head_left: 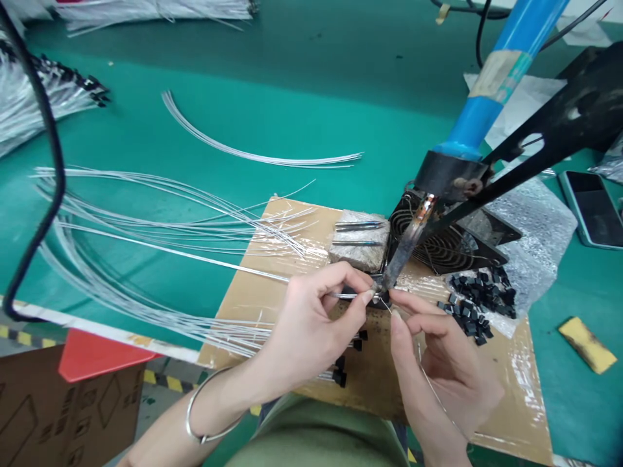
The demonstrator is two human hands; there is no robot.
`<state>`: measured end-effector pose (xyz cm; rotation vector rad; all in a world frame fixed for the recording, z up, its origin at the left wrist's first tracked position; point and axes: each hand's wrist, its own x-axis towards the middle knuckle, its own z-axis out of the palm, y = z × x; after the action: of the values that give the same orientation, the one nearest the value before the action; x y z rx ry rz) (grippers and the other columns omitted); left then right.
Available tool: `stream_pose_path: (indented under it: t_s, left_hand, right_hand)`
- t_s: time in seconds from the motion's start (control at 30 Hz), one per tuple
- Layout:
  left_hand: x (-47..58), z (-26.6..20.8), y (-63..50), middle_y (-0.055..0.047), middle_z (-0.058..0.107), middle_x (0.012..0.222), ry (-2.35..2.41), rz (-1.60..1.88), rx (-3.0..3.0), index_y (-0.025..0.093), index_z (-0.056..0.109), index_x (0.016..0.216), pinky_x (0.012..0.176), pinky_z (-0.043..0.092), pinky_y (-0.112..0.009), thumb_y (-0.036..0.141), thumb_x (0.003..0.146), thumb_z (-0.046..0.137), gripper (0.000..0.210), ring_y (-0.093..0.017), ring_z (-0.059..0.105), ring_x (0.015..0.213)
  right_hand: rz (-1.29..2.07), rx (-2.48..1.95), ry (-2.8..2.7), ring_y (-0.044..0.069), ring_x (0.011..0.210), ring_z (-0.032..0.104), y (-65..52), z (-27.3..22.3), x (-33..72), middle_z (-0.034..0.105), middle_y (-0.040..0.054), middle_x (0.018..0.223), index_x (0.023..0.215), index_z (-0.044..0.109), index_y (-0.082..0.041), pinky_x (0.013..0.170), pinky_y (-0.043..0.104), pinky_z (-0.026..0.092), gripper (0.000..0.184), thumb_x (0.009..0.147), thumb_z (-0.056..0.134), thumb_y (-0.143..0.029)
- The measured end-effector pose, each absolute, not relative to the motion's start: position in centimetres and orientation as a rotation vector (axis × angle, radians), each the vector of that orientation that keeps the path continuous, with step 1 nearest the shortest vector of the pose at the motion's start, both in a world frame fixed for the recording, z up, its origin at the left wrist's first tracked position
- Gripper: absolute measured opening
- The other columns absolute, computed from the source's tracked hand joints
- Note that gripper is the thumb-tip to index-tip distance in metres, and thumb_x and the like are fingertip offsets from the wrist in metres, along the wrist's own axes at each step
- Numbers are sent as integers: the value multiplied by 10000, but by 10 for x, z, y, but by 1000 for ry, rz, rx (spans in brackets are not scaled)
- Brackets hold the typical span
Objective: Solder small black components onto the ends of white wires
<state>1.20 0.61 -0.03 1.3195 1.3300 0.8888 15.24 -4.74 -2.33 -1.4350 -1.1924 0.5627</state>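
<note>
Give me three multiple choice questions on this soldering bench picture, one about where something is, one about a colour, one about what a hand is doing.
1. Where does the phone lie?
A. at the right edge of the green table
B. on the cardboard sheet
C. under the wire bundle

2. What colour is the soldering iron handle?
A. red
B. blue
C. yellow

3. What is the left hand doing?
A. lying flat and empty
B. gripping the phone
C. pinching a thin wire at the iron tip

Answers:
1 A, it rests on the green table, beyond the cardboard sheet.
2 B, the slanted handle is bright blue.
3 C, thumb and forefinger close on the wire, opposite the right hand.
</note>
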Motion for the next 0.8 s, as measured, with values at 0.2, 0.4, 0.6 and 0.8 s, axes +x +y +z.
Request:
stream_pose_path:
  t_s: [0.2, 0.4, 0.6, 0.8]
  left_hand:
    - [12, -1, 6, -96, 789, 871, 1314, 894, 1296, 168, 728, 810, 550, 422, -264, 234, 882, 671, 113, -195, 706, 768]
    - [12, -2, 7, -86, 785, 856, 1322, 883, 1317, 167, 725, 808, 500, 321, -270, 232, 878, 665, 113, -161, 640, 675]
    - [13, -2, 7, -82, 785, 867, 1329, 875, 1323, 168, 714, 799, 507, 304, -271, 209, 873, 654, 103, -152, 622, 667]
    - [13, -1, 7, -69, 774, 841, 1317, 885, 1329, 166, 721, 806, 497, 289, -268, 202, 876, 667, 96, -119, 542, 595]
  right_hand:
    - [524, -1436, -1246, 187, 947, 814, -48, -24, 153, 844, 83, 1117, 831, 686, -216, 815, 282, 620, 154, 960, 753, -165]
    - [559, -1434, -1227, 164, 973, 809, -48, -25, 155, 841, 50, 1124, 832, 689, -227, 847, 258, 610, 161, 969, 750, -169]
    - [539, -1431, -1266, 195, 974, 818, -47, -24, 156, 845, 74, 1095, 844, 691, -215, 867, 298, 638, 141, 957, 752, -155]
    - [524, -1426, -1279, 194, 939, 820, -47, -24, 156, 844, 75, 1103, 853, 706, -225, 840, 291, 646, 127, 948, 777, -177]
